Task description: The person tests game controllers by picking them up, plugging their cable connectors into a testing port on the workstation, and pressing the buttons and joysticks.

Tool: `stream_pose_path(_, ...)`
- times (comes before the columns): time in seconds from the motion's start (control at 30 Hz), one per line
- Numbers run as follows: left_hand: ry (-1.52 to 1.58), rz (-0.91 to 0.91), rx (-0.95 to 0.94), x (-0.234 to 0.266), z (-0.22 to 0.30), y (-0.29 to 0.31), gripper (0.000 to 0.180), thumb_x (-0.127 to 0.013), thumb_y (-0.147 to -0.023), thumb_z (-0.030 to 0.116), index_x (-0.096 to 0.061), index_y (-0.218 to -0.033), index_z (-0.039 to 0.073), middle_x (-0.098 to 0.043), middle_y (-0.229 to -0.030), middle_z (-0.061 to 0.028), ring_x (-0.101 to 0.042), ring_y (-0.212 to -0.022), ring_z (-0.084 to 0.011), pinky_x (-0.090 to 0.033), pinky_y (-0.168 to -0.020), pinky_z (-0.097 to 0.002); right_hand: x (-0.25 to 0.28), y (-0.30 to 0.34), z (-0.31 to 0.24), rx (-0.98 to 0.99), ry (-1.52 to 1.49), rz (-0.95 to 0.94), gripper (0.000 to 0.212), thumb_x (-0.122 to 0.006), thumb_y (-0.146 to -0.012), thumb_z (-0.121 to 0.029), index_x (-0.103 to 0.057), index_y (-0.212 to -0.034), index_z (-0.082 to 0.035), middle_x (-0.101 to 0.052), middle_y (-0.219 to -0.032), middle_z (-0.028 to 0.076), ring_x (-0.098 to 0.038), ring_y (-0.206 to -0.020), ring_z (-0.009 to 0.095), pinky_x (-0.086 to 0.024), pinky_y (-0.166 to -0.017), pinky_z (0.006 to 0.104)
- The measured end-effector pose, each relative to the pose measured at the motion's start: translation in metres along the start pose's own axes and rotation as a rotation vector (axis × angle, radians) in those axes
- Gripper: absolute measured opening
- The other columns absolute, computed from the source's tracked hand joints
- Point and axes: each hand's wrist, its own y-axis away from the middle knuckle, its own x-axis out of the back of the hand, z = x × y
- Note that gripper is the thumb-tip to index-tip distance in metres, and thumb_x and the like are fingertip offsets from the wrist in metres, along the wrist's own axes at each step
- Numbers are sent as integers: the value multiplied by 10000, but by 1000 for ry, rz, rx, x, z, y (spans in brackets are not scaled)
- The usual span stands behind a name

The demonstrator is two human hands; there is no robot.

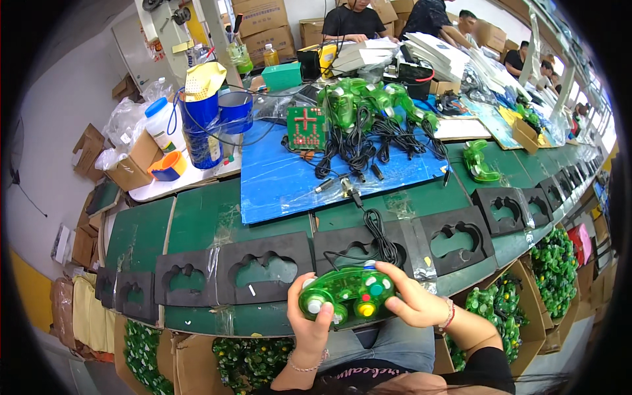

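A translucent green game controller (343, 289) is held between both my hands in front of the bench edge. My left hand (308, 329) wraps its left grip, with the thumb at the grey stick. My right hand (418, 301) grips the other end, thumb beside the yellow and red buttons and fingers over the top edge. From the controller a black cable (375, 227) runs up in a bundle to a metal connector (347, 188) at the front of the blue sheet (276, 197). A green circuit board (307, 131) stands behind it.
Green controllers (349, 105) with coiled black cables pile on the blue sheet. One controller (479, 161) lies to the right. Black foam blocks (484, 247) with cutouts line the bench. Blue cups (201, 141) stand left. Boxes of controllers (257, 362) sit below. Several people work behind.
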Motion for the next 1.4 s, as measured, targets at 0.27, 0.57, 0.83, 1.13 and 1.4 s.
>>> stream_pose_path(0.27, -138, -333, -67, -8, 9, -15, 638, -735, -734, 167, -387, -1246, 10, -507, -1051, -82, -511, -939, -139, -424, -840, -270, -18, 6, 22, 49, -190, 443, 699, -511, -870, -490, -357, -1308, 32, -508, -1151, 146, -526, -1018, 223, -399, -891, 314)
stream_pose_path(0.57, -308, -236, -118, -12, -11, -20, 435, -714, -753, 164, -460, -1069, 7, -595, -877, -75, -552, -778, -107, -462, -695, -250, -29, 5, 46, -7, -256, 517, 464, -613, -809, -244, -444, -1154, 17, -594, -957, 115, -588, -858, 184, -456, -777, 288)
stream_pose_path(0.83, -280, -223, -86, -14, -16, -24, 445, -719, -746, 184, -463, -1063, 5, -586, -883, -72, -550, -786, -122, -461, -715, -260, -22, 1, 46, -23, -197, 497, 481, -639, -792, -231, -445, -1156, 15, -595, -974, 127, -594, -851, 184, -463, -768, 288)
stream_pose_path(1.13, -275, -234, -85, -18, -16, -23, 458, -726, -744, 192, -463, -1070, 7, -592, -886, -78, -556, -786, -124, -462, -708, -259, -23, 4, 49, -12, -260, 518, 478, -638, -790, -238, -447, -1146, 19, -597, -973, 126, -596, -841, 182, -467, -763, 289)
stream_pose_path(1.4, -337, -254, -115, -19, -12, -18, 446, -717, -747, 179, -464, -1069, 2, -605, -871, -89, -574, -777, -135, -470, -704, -265, -25, 10, 43, -18, -293, 548, 490, -655, -769, -237, -445, -1133, 16, -588, -976, 115, -582, -849, 169, -464, -766, 287)
